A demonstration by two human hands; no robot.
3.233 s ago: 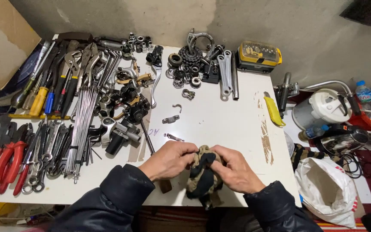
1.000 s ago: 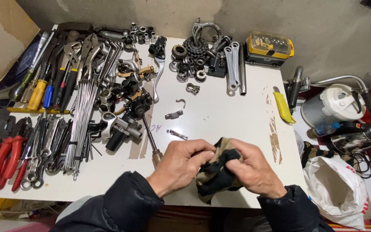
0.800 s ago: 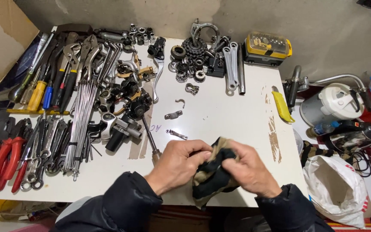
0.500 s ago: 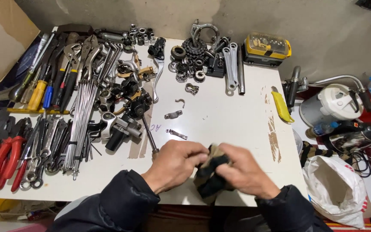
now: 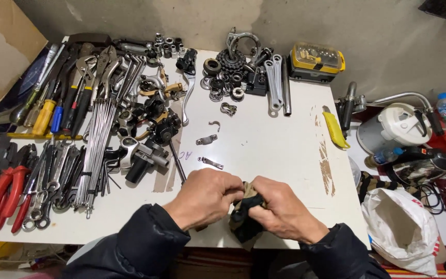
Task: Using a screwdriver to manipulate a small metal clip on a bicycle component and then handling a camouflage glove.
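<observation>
Both hands meet at the near edge of the white tabletop (image 5: 264, 150), closed together around a dark, soiled rag (image 5: 244, 223). The left hand (image 5: 206, 197) curls its grip tight over the rag's upper fold, and the right hand (image 5: 281, 211) pinches the cloth from the other side, fingers bunched narrow against it; whether some small part sits wrapped inside cannot be told, since the cloth and knuckles cover it. Compared with a second ago, the rag is more gathered: then a looser flap hung open between the hands, and now the cloth is balled up and pressed between the palms, which have drawn closer. The hands' place over the table edge has hardly shifted. That reads as rubbing or wiping work going on inside the cloth, with the kneading carried on rather than finished. Just beyond the knuckles lies a small flat metal link (image 5: 210, 163), untouched, and a screwdriver shaft (image 5: 177, 161) points toward the left hand. A row of steel spokes (image 5: 97, 147) and red-handled pliers (image 5: 2, 194) lie well to the left.
</observation>
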